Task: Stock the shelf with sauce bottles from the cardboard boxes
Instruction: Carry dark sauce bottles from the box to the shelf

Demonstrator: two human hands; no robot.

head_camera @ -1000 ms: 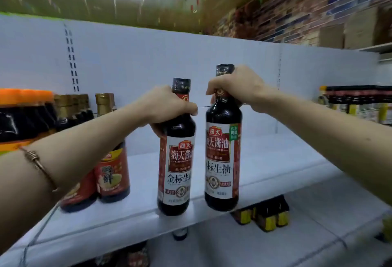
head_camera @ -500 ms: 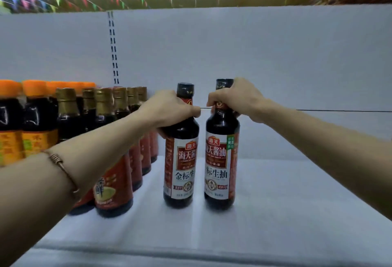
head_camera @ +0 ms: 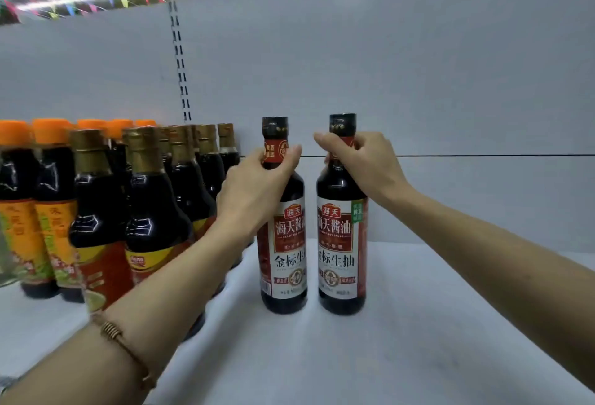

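Two dark soy sauce bottles with red-and-white labels stand upright side by side on the white shelf (head_camera: 418, 356). My left hand (head_camera: 254, 192) grips the neck and shoulder of the left bottle (head_camera: 285, 243). The neck of the right bottle (head_camera: 342, 243) is held by my right hand (head_camera: 363, 166), fingers curled round it just below the black cap. Both bottle bases rest on the shelf surface, a small gap between them. No cardboard box is in view.
Left of my bottles stand several rows of gold-capped sauce bottles (head_camera: 151, 211) and orange-capped ones (head_camera: 48, 198), close to my left forearm. A white back panel (head_camera: 418, 82) rises behind. The shelf stretches bare to the right of the right bottle.
Both bottles have gone from held above the shelf edge to standing deeper on the shelf. My view has closed in, and my left fingers have slid lower and loosened on the neck.
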